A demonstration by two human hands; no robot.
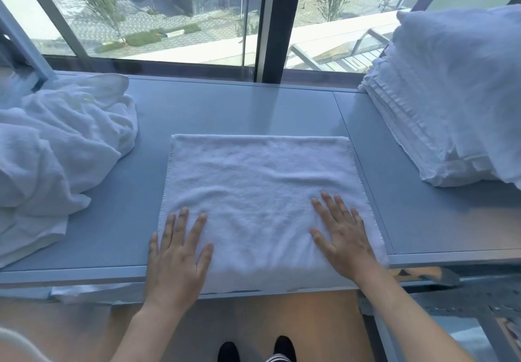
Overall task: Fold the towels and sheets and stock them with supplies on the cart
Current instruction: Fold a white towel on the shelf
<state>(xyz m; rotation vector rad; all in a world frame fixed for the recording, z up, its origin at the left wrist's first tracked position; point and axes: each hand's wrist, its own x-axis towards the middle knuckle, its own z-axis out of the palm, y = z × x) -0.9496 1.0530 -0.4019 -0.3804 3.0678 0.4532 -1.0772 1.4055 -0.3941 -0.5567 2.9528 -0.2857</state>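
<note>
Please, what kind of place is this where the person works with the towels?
Probably a hotel or laundry linen area, on an upper floor. A stack of folded white linen sits on a grey table, a crumpled pile waits opposite, and the window looks down on a street.

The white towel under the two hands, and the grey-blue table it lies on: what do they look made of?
White towel: looks like terry cloth, probably cotton; the surface is fuzzy and matte, with a stitched hem along its left edge. Both hands, left hand and right hand, press flat on it.

Grey-blue table: a smooth, hard top with a soft sheen, perhaps laminate or painted metal; the picture cannot settle which.
</note>
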